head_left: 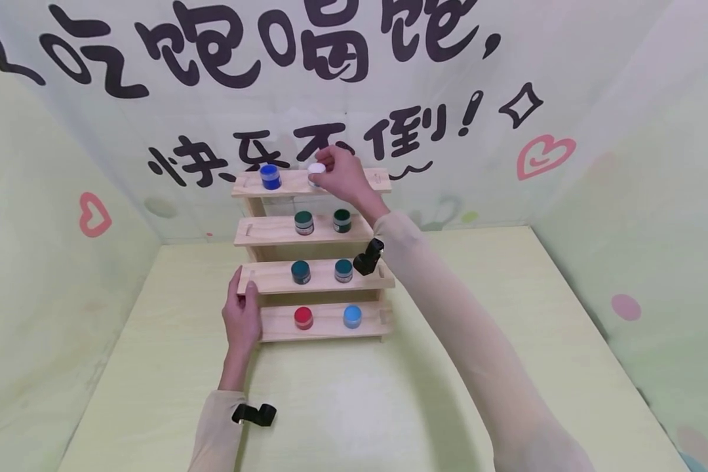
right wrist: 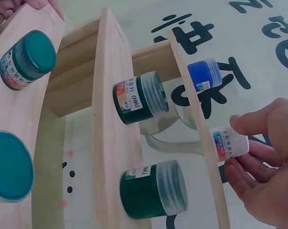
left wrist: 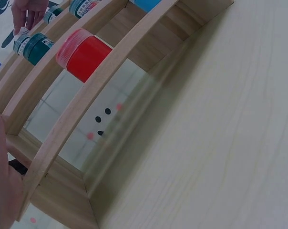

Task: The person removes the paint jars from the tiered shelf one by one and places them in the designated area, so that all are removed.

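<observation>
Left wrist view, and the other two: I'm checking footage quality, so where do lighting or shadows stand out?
Head view: a pale bright patch on the table before the rack, soft shadow right of it; left wrist view: dimmer, dark shadow band beside the rack; right wrist view: fairly even light.

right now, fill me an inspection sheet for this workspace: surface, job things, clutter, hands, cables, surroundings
Surface: pale wood-grain table under a four-tier wooden rack
Job's things: blue jar and white jar at top; four green jars on the middle tiers; red jar and light-blue jar at bottom
Clutter: nothing seen
Left hand: grips the rack's left end
Right hand: fingers pinch the white jar
Cables: nothing seen
Surroundings: wall with black lettering
</observation>
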The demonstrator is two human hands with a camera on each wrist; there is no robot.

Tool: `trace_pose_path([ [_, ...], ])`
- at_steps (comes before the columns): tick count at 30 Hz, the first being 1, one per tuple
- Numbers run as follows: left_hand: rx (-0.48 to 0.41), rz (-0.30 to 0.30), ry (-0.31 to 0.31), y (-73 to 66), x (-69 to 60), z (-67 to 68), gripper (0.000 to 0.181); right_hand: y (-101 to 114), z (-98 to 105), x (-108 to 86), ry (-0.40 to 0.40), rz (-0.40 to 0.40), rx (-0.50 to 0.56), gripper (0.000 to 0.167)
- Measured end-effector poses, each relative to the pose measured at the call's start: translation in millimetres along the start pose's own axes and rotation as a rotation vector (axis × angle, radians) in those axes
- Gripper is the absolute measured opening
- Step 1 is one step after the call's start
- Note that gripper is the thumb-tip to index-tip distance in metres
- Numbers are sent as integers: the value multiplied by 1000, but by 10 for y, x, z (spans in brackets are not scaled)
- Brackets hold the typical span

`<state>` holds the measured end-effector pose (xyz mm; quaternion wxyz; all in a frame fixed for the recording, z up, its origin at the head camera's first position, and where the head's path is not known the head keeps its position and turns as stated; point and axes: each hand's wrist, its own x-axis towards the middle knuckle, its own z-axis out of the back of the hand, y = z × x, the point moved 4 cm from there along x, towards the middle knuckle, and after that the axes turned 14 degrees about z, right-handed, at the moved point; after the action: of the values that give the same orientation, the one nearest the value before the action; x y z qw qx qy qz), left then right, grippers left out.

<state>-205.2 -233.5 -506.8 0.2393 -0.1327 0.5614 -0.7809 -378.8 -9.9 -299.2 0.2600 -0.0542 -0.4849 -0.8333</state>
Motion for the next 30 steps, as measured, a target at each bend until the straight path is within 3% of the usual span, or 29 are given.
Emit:
trace_pose_path([
  [15, -4, -37, -3, 7, -9, -4, 49, -55, -17, -45, -4, 10, -38, 38],
  [30, -14, -19, -4, 34, -2, -28, 51, -103, 290, -133, -84, 33, -43, 40],
])
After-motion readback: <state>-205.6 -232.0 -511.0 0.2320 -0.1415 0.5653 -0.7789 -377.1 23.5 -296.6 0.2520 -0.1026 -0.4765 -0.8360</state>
